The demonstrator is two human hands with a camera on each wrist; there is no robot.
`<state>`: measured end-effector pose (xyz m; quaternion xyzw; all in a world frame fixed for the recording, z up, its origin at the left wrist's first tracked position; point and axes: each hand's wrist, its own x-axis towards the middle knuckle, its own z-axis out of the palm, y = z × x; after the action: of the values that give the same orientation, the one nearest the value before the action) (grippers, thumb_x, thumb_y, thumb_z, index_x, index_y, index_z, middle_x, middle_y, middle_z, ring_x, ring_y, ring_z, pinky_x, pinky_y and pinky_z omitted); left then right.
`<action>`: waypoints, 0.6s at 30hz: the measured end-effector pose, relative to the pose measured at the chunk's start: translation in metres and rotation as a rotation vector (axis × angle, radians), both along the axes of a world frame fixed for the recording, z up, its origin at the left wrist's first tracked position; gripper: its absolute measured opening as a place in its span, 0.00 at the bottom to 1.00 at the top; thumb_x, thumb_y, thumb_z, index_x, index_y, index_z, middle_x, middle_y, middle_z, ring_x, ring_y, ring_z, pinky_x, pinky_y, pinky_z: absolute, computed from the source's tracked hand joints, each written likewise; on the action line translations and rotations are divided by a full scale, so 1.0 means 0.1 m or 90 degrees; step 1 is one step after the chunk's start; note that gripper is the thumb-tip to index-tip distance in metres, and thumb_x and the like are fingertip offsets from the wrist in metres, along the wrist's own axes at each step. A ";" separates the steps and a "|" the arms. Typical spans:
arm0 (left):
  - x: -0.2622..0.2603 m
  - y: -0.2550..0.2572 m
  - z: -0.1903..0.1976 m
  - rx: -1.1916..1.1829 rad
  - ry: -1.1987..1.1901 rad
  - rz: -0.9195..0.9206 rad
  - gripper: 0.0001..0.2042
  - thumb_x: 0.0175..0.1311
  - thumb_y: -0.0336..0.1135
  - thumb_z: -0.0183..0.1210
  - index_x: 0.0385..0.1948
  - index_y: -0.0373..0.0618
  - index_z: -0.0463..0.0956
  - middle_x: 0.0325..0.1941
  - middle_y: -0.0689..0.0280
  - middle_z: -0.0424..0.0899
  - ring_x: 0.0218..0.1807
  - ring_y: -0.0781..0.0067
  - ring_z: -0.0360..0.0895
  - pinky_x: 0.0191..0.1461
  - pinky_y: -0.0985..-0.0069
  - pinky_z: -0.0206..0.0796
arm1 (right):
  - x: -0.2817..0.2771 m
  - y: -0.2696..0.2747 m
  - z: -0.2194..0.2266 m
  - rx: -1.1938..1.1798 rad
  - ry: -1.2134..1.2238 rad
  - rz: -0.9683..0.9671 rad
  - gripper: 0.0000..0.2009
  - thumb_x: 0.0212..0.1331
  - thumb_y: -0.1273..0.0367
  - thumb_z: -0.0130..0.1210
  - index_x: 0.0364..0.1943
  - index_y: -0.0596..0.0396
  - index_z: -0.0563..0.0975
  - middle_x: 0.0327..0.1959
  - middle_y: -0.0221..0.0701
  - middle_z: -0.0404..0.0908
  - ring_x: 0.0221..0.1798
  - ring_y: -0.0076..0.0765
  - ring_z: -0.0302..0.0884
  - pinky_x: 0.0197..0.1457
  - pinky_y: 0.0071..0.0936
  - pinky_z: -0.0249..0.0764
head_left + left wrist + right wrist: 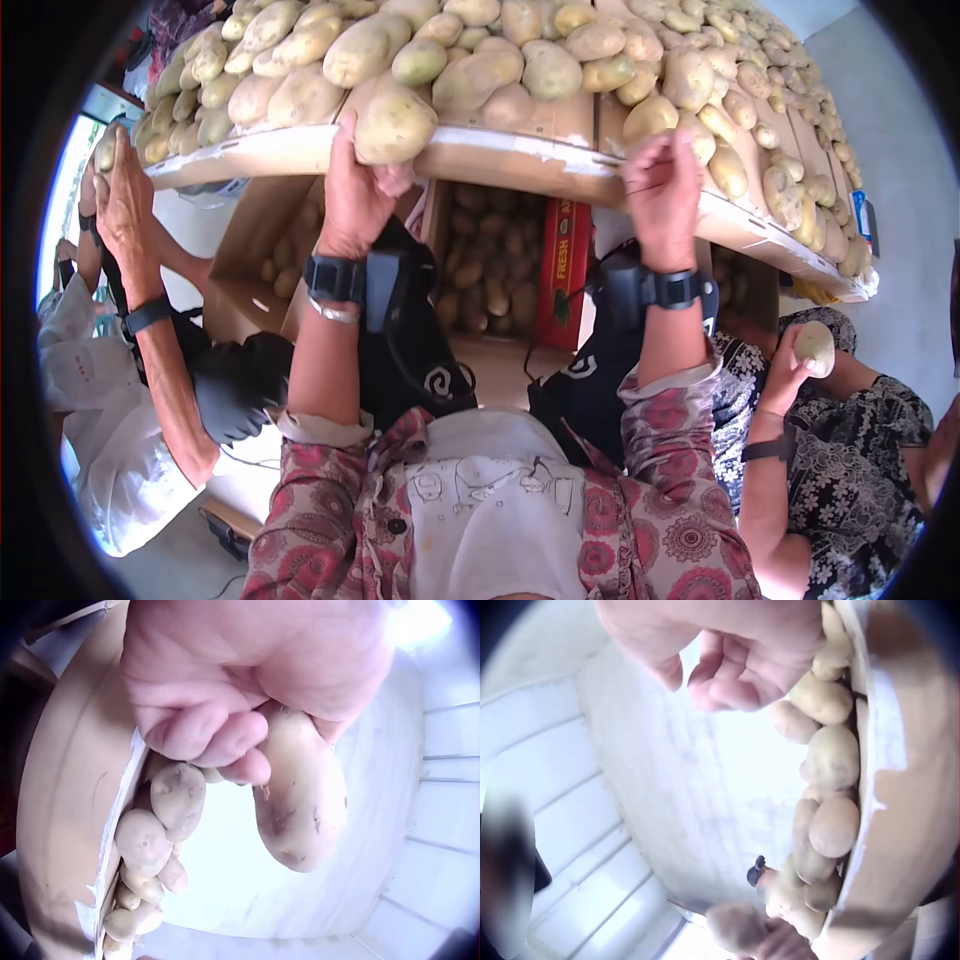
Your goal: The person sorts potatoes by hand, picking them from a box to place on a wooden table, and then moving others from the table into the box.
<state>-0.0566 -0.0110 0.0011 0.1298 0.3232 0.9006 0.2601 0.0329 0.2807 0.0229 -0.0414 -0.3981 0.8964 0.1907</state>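
My left hand (357, 195) grips a large pale potato (395, 125) at the cardboard front edge of the potato-covered surface. Seen from the left wrist, the potato (300, 795) hangs out between thumb and curled fingers (206, 735), its lower end showing brown marks. My right hand (664, 195) is raised at the same edge, near a potato (650, 120) lying there. Its fingers (727, 679) bend loosely, with a gap between them and the thumb and nothing held.
Heaped potatoes (490, 80) cover the surface behind the cardboard edge (500, 150). Below stand an open box with potatoes (490, 255) and a red-sided carton (565, 270). People sit on both sides; the left person's hand (125, 215) and the right person's hand (785, 375) each hold a potato.
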 end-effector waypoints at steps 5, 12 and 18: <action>0.11 -0.01 0.15 -0.201 -0.056 0.098 0.19 0.63 0.53 0.47 0.34 0.45 0.73 0.24 0.71 0.74 0.16 0.85 0.57 0.18 0.87 0.46 | 0.08 0.47 -0.03 -0.140 0.037 -0.023 0.15 0.61 0.61 0.51 0.19 0.50 0.67 0.20 0.27 0.68 0.19 0.20 0.60 0.19 0.15 0.55; 0.22 -0.07 0.20 -0.578 0.126 -0.159 0.18 0.58 0.53 0.55 0.36 0.46 0.75 0.22 0.75 0.72 0.19 0.88 0.62 0.20 0.89 0.49 | 0.10 0.60 -0.06 -0.213 0.034 -0.079 0.12 0.59 0.64 0.52 0.21 0.52 0.69 0.24 0.30 0.73 0.21 0.23 0.62 0.20 0.18 0.58; 0.27 0.09 0.30 -0.677 0.202 -0.254 0.16 0.62 0.47 0.54 0.44 0.46 0.72 0.26 0.77 0.73 0.23 0.89 0.65 0.28 0.92 0.58 | 0.08 0.52 -0.08 -0.203 0.026 -0.068 0.11 0.59 0.65 0.52 0.21 0.52 0.69 0.25 0.31 0.74 0.22 0.23 0.64 0.20 0.17 0.59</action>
<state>-0.0292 -0.0023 0.0313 0.1728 0.7347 0.5179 0.4027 0.0408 0.3331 0.0148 -0.0741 -0.2442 0.9375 0.2367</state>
